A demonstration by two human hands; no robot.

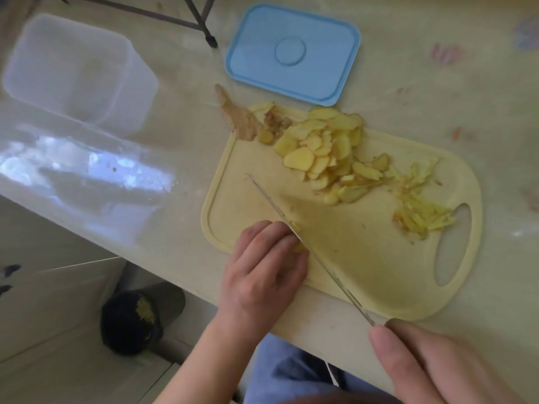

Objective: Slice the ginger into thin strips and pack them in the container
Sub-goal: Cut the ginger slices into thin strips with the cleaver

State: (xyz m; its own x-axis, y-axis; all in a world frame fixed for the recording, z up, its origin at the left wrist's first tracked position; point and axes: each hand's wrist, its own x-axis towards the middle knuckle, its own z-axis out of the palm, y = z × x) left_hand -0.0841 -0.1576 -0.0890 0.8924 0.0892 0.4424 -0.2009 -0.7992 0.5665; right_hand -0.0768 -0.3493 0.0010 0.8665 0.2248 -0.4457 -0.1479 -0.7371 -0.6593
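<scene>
The left hand (264,266) curls its fingers over a small stack of yellow ginger slices (300,246) and presses it down on the pale yellow plastic cutting board (364,252). The right hand (443,365) has a tight grip on the handle of a long thin knife (309,246), and the blade lies right against the left knuckles.

Beyond the left hand's grip sits a big pile of round ginger slices (323,147) not yet cut. Off to the right of it lies a small heap of thin ginger strips (423,217).

The clear plastic container (75,74) stands far to the left on the shiny surface (180,91), with nothing in it that I can see. Its blue lid (291,53) lies apart, beyond the board.

To cut well, I think the fingertips should stay tucked back, and the knife should move only a tiny bit sideways for each cut.
</scene>
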